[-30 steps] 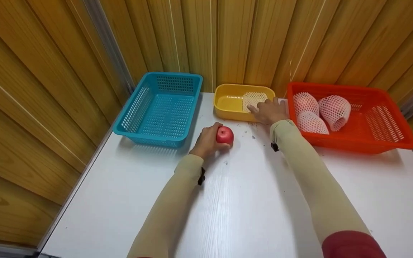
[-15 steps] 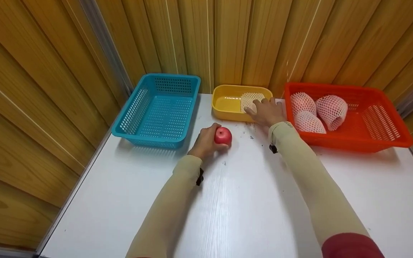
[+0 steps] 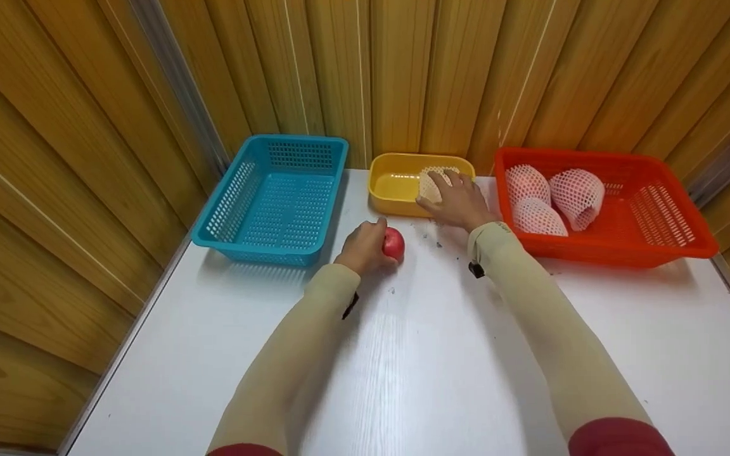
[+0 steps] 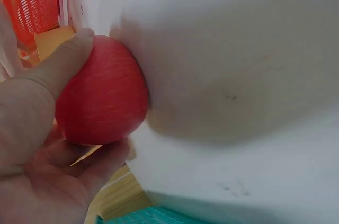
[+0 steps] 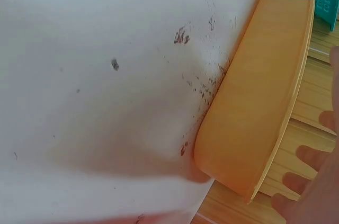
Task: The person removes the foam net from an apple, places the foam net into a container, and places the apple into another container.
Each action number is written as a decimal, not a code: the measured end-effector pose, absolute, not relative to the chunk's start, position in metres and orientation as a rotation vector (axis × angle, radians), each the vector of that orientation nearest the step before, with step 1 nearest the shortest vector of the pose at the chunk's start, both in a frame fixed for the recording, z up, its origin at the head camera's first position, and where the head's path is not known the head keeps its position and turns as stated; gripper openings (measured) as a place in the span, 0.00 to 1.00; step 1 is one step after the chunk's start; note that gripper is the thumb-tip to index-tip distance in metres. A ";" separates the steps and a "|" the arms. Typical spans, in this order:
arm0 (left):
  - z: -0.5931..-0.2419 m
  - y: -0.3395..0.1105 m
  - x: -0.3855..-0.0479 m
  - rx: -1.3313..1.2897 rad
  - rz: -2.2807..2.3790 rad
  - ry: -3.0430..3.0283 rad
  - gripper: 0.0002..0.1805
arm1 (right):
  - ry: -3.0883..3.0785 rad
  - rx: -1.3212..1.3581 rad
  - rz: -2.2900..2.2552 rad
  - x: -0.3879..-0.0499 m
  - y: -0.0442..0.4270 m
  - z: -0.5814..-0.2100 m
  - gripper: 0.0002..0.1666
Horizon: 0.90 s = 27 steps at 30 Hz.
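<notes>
My left hand [image 3: 364, 246] grips a red apple [image 3: 394, 243] at the white table, thumb on one side and fingers on the other. In the left wrist view the apple [image 4: 103, 97] fills the curve of that hand, close against the tabletop. My right hand [image 3: 460, 201] reaches over the near right side of a yellow plastic box [image 3: 391, 204], fingers spread. Beneath its fingers a white foam fruit net [image 3: 429, 185] lies in the box, partly hidden. The right wrist view has several fingertips above the rim of the yellow box [image 5: 254, 91], with nothing seen between them.
A blue perforated basket [image 3: 289, 209] stands at the left. At the right is a red basket [image 3: 644, 244] with three fruits in white foam nets [image 3: 577, 193] in its left part. Wood-patterned panels [image 3: 397, 69] close off the back and left.
My right hand has shifted left and further over the yellow box, covering more of the foam net. My left hand has turned slightly, still holding the apple. The head view has moved a little.
</notes>
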<state>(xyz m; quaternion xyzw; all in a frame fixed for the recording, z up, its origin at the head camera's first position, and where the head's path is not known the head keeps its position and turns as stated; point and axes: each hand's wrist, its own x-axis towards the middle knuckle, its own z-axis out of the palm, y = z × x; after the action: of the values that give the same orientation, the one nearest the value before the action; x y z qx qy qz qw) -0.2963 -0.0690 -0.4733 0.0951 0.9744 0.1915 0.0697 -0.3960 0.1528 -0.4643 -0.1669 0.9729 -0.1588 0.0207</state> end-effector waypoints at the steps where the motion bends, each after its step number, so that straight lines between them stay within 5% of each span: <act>1: -0.471 -0.067 -0.297 0.301 0.539 2.931 0.48 | 3.015 -0.523 -0.499 -0.395 0.152 -0.465 0.50; 10: -0.463 -0.058 -0.303 0.505 0.311 2.915 0.35 | 2.959 -0.540 -0.690 -0.388 0.144 -0.473 0.51; 27: -0.455 -0.070 -0.308 0.629 0.302 2.856 0.32 | 3.004 -0.628 -0.914 -0.377 0.130 -0.480 0.51</act>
<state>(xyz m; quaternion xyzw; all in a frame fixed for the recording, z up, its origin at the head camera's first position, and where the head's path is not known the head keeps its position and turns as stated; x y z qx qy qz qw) -0.3077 -0.0700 -0.4555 0.2128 0.9665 0.1021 0.1009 -0.3770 0.1296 -0.4803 -0.1959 0.9377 -0.2854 -0.0302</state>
